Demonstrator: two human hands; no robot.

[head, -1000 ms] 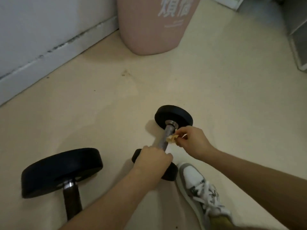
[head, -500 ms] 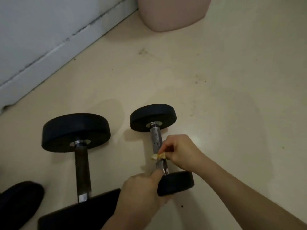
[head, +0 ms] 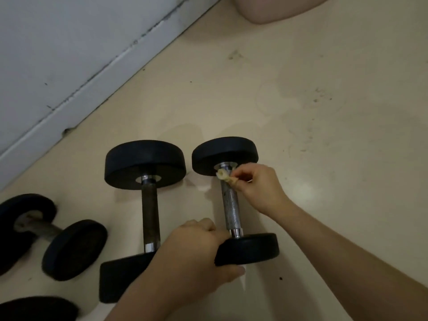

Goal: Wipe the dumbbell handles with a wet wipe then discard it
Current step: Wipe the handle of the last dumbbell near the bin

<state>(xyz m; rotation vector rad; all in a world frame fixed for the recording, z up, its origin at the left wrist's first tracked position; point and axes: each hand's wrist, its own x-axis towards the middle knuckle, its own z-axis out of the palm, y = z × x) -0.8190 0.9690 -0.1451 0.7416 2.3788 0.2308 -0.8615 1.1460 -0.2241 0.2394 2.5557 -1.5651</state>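
While the wipe (head: 225,176), a small crumpled yellowish wad, is pressed to the top of the steel handle (head: 229,205) just under the far disc, the right hand (head: 259,186) pinches it between thumb and fingertips. Half a second ago the wad sat low on the handle, near the closer disc; it has since travelled up the bar to the far end. The left hand (head: 196,258) is closed around the near disc of this dumbbell (head: 234,200), thumb underneath at its lower edge, much as it was before. The view has also shifted: the bin (head: 266,8) has slid almost out of the top edge, and more weights have come in at lower left.

Four dumbbells can be counted in all. The one being wiped lies at the centre of the frame. A larger one (head: 146,198) with a darker handle lies just beside it on the left, parallel to it. A third (head: 46,232) lies tilted at the left edge, and only a black end of a fourth (head: 34,308) shows in the bottom left corner. There is one wipe, and two hands.

All lie on a pale cream floor (head: 324,135), marked with faint stains and dark specks at upper right. A grey-white wall and skirting (head: 69,66) run diagonally across the upper left. The light is dim.
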